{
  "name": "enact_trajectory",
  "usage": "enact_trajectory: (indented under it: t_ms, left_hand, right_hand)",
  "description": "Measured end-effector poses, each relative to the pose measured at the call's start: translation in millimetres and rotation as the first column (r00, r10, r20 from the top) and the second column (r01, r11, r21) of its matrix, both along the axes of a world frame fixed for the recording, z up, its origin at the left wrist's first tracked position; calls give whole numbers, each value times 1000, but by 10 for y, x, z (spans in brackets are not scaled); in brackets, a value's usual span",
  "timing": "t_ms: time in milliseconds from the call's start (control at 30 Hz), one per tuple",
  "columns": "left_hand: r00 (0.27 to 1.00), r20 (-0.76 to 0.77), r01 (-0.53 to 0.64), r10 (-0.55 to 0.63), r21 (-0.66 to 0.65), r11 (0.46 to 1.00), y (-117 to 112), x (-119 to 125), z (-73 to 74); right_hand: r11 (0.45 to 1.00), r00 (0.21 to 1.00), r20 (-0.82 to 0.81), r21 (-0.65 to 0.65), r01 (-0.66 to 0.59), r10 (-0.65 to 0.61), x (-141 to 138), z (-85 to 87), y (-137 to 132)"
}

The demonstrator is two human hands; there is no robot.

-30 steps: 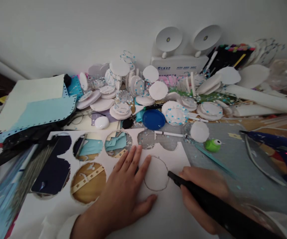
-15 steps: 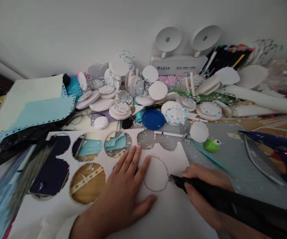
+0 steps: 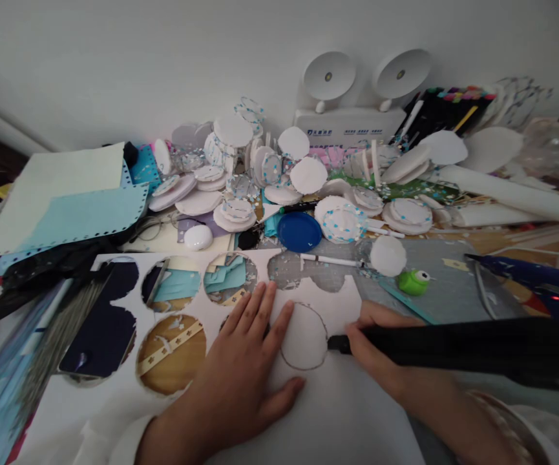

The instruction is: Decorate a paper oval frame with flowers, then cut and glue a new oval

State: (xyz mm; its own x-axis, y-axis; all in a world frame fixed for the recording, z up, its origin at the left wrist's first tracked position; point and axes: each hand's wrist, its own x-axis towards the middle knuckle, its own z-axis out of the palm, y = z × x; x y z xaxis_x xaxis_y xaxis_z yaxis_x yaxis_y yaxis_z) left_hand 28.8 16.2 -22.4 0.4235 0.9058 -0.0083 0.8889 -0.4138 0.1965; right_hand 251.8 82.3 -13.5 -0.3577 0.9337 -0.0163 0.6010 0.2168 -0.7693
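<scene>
My left hand [image 3: 240, 368] lies flat with its fingers stretched out on a white foam-like sheet [image 3: 351, 400]. Several round holes are cut through this sheet. Just right of my index finger is a white disc [image 3: 304, 336], ringed by a thin dark line in the sheet. My right hand [image 3: 380, 349] is wrapped round a long black pen-like tool [image 3: 434, 345]. The tool lies almost level, with its dark tip at the right side of the ringed disc. Its working point is too small to make out.
Behind the sheet are several white discs [image 3: 308, 175], some with blue-dotted trim, and a blue round lid [image 3: 299, 232]. A white lamp unit [image 3: 349, 123] stands against the wall. On the right are a green toy [image 3: 413, 282] and a dark blue glue gun [image 3: 536, 271].
My right hand and the black tool have swung round, the tool's rear end rising from a downward slant to nearly level. Its tip stays by the disc's right edge. My left hand keeps its place.
</scene>
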Motion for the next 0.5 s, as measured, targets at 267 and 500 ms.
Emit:
enact_trajectory:
  t_ms: [267,500]
  left_hand:
    - [1000,-12,4,-4,-11,1000,-1,-7,-2]
    - [1000,0,3,-3,-22,1000,-12,-22,-2]
  right_hand:
    - [985,999,-38,-169,23,-30,-59,121,199]
    - [981,985,-83,-133,139,-150,33,140,155]
